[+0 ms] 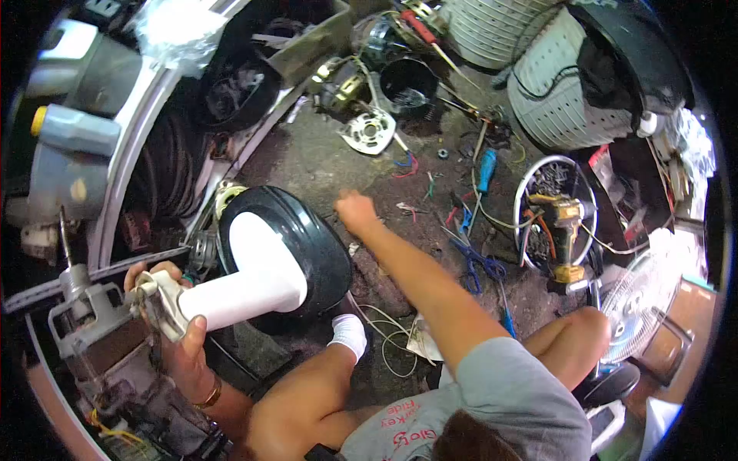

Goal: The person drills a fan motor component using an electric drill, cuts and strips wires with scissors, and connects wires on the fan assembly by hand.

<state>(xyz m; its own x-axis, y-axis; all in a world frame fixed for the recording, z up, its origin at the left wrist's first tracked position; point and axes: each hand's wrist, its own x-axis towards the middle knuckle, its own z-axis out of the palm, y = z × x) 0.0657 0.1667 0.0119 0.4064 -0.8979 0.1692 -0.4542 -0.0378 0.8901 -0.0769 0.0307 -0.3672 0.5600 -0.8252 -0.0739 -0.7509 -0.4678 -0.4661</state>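
My left hand (pixel 188 346) is wrapped round the end of a white stand (pixel 246 296), near a metal bracket at its tip. The stand's wide round base is black and glossy (pixel 319 253) and tilts up over the floor. My right hand (pixel 356 211) reaches over the floor to the right of the base, its fingers curled together; whatever they hold, if anything, is too small to make out. A white round motor cover (pixel 370 131) with coloured wires lies beyond my right hand.
Around lie a blue screwdriver (pixel 487 170), blue-handled scissors (pixel 477 265), a yellow cordless drill (pixel 569 230) on a round tray, a black bowl (pixel 407 84), white perforated drums (pixel 550 92) and a fan (pixel 642 303). Machinery (pixel 123 361) stands at the lower left.
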